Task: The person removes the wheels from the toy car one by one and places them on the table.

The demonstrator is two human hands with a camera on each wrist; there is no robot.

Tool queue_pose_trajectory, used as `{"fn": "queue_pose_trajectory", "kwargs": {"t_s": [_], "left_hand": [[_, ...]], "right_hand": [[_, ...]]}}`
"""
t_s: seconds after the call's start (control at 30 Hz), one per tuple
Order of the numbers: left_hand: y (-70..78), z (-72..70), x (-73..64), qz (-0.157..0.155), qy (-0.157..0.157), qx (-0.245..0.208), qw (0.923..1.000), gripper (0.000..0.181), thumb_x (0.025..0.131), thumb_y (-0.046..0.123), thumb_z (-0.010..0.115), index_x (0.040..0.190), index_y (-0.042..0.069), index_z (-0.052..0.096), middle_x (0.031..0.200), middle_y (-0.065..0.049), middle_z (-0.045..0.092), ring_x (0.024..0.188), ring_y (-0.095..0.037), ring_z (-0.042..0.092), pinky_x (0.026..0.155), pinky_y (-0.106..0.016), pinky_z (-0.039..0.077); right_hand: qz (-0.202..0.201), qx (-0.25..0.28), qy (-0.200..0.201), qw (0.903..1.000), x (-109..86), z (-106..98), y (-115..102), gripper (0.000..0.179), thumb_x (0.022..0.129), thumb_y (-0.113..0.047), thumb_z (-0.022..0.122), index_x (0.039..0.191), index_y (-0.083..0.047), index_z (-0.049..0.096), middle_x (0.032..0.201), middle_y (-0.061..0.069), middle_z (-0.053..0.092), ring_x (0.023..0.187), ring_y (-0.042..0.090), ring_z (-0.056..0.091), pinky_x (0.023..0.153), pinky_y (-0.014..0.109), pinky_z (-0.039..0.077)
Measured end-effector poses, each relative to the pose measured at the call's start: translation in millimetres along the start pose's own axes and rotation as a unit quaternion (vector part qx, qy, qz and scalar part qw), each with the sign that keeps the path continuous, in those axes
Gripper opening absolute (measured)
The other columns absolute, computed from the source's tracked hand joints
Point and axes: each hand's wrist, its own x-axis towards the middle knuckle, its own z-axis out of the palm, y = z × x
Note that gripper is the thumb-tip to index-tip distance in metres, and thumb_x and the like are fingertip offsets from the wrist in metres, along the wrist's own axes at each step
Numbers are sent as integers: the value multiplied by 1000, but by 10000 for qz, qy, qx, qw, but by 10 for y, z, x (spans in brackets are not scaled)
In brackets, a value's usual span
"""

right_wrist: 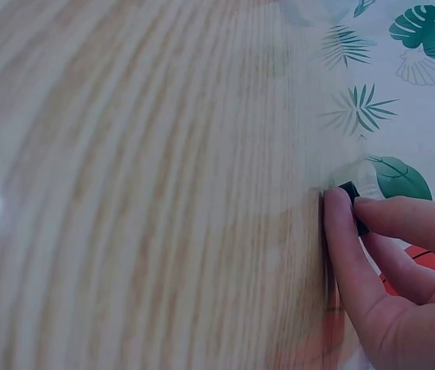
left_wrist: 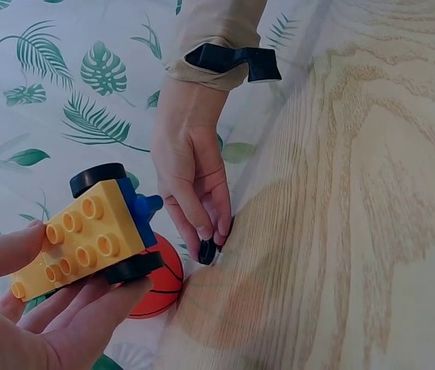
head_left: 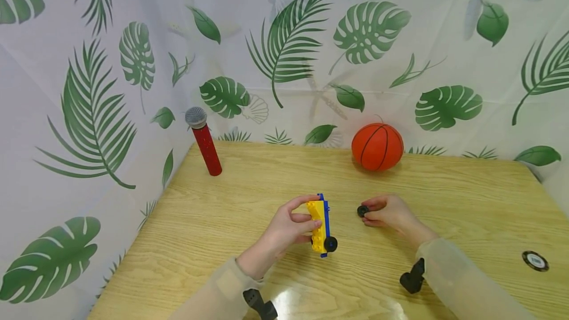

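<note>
In the head view my left hand [head_left: 286,228] grips a yellow and blue toy car [head_left: 318,226] of building bricks, tilted on its side above the table. Two black wheels are on one end of the car, as the left wrist view shows; one wheel [left_wrist: 98,178] sits beyond the yellow studs. To the right, my right hand [head_left: 393,215] pinches a loose black wheel [head_left: 362,211] between thumb and fingers, close to the tabletop. A gap separates this wheel from the car. Fingers partly cover the loose wheel in the right wrist view.
A red microphone [head_left: 207,147] with a silver head stands at the back left of the wooden table [head_left: 266,172]. An orange ball [head_left: 377,146] with black lines rests by the back curtain. At the right lies a round black-and-white chip [head_left: 535,260].
</note>
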Motion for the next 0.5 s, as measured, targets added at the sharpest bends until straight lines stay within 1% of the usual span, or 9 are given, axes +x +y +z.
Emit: {"fn": "queue_pose_trajectory", "kwargs": {"t_s": [0.23, 0.5], "left_hand": [[4, 3, -5, -14, -26, -77, 10000, 51, 91, 3, 69, 136, 25, 59, 109, -17, 73, 94, -24, 71, 79, -44, 61], [4, 4, 1, -18, -22, -67, 10000, 51, 92, 5, 69, 136, 26, 58, 111, -17, 73, 96, -25, 71, 78, -45, 61]], "right_hand": [[-6, 0, -29, 10000, -21, 11, -16, 51, 90, 13, 61, 136, 20, 43, 103, 18, 56, 78, 14, 70, 76, 33, 62], [-68, -97, -57, 9999, -38, 3, -17, 49, 91, 13, 59, 137, 19, 43, 111, 23, 54, 80, 14, 69, 77, 34, 62]]}}
